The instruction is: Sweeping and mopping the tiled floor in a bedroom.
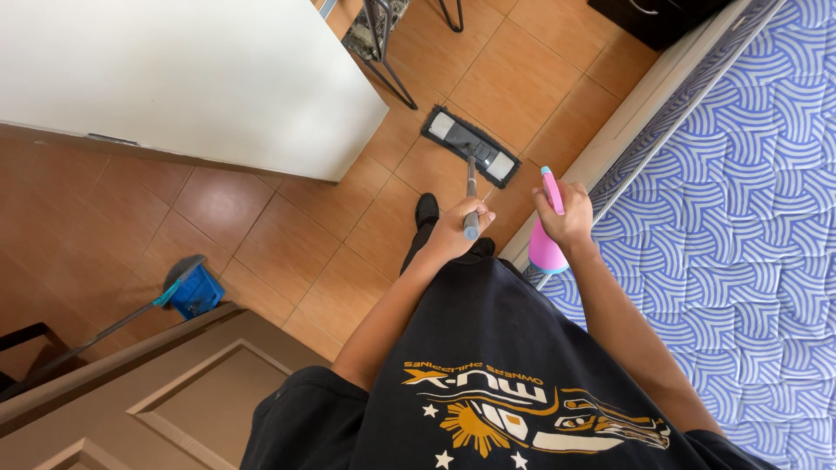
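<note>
Left hand (455, 228): fingers wrapped round the grey mop handle (471, 202). Flat mop head (470, 146) lies on the tiled floor (287, 252), between the white cabinet (192, 78) and the bed (740, 218). Right hand (568, 213): fingers closed on a pink spray bottle (547, 235), nozzle up. Judgement: aim the spray low at the tiles ahead of the pad, away from the mattress; keep the pad flat, strokes overlapping.
</note>
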